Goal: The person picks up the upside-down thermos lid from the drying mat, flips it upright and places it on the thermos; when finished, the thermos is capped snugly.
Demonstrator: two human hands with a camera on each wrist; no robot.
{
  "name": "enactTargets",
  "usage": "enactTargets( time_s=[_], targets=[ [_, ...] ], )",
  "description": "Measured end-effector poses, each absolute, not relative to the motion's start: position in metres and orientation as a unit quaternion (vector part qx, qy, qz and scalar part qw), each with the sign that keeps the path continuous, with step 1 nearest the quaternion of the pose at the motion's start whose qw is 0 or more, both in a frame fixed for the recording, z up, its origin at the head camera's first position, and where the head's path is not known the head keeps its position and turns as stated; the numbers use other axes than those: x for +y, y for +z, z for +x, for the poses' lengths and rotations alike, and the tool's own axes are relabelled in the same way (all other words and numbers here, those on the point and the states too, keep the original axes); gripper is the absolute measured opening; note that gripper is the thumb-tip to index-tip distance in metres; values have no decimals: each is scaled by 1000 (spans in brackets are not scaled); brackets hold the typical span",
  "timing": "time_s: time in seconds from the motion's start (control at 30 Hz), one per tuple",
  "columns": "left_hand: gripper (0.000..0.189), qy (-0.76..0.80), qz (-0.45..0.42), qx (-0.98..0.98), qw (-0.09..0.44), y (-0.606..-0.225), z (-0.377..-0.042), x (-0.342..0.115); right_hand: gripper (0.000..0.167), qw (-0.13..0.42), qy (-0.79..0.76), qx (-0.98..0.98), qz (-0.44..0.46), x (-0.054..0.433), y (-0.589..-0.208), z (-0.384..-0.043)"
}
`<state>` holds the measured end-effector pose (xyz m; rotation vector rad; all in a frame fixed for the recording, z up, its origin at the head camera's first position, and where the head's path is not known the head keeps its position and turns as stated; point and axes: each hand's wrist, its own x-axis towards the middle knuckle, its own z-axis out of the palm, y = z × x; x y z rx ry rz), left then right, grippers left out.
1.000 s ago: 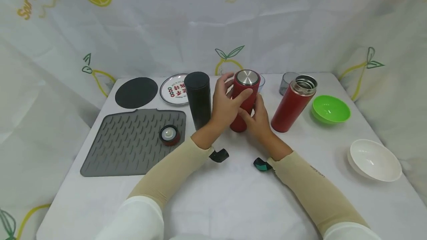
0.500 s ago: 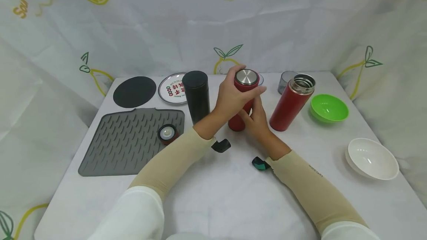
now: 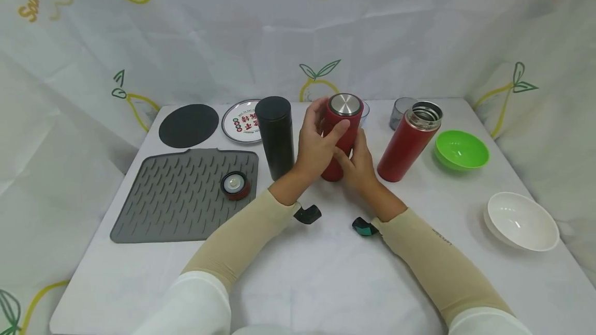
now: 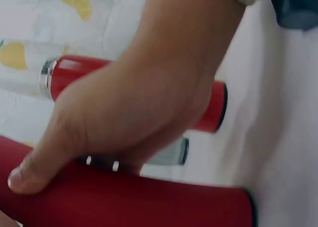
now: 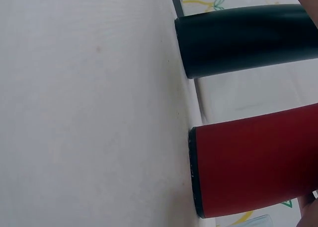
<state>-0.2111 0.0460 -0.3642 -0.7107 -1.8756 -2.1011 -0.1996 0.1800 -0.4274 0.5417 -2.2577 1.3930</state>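
My left hand (image 3: pixel 316 146) has slid down from the steel cap to grip the red flask (image 3: pixel 341 136); my right hand (image 3: pixel 357 162) still clasps its base.

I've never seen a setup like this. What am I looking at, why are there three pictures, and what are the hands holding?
There is no machine here: a person wears three cameras. The wide picture comes from the head; the two close-ups come from each wrist. Both the left hand and the right hand grip a capped red flask standing on the white table. Around it stand a black flask and an open red flask, with a grey ridged mat carrying a loose cap, a green bowl and a white bowl.
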Motion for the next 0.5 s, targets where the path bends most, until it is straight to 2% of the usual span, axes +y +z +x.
enactTargets(
  time_s=[0.17, 0.3, 0.4, 0.5],
  targets=[
    [72, -687, -244, -679, 90, -361, -214, 52, 80, 208, 487, -826, 190, 182, -428, -197],
    [77, -643, -205, -727, 122, -350, -217, 62, 65, 207, 485, -829, 187, 184, -427, -200],
    [71, -629, -186, -744, 126, -343, -220, 60, 66, 187, 497, -825, 194, 184, -426, -203],
    [75, -632, -187, -746, 91, -340, -223, 52, 71, 173, 504, -822, 203, 185, -425, -205]
  ],
)
